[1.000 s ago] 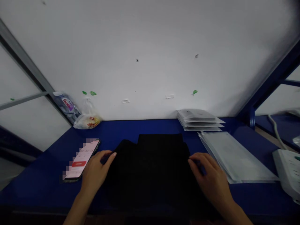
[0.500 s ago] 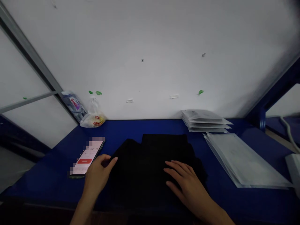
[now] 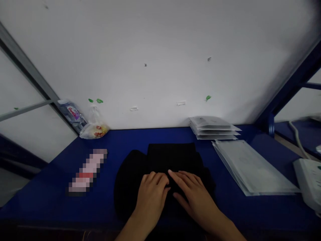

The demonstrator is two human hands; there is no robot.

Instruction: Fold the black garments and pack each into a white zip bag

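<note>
A piece of black clothing (image 3: 173,155), its kind hard to make out in the dark, lies folded on the blue tabletop in front of me. My left hand (image 3: 151,194) is over its middle, fingers curled and the thumb close to the fingertips, pinching at the black fabric. Close beside it on the right, my right hand (image 3: 194,192) rests on the cloth with fingers stretched out. Its fingertips point toward my left hand. Folds under both hands are lost in the black.
A phone (image 3: 87,172) lies on the blue table (image 3: 125,135) at left. Behind it are a plastic bottle (image 3: 72,115) and a tied plastic bag (image 3: 94,129). Translucent zip bags (image 3: 253,169) lie at right, with a stack of bags (image 3: 213,127) behind and a white power strip (image 3: 308,180).
My left hand has moved right, from the cloth's left edge to its middle beside my right hand. The cloth's left side now looks rounded. The view has shifted slightly.
</note>
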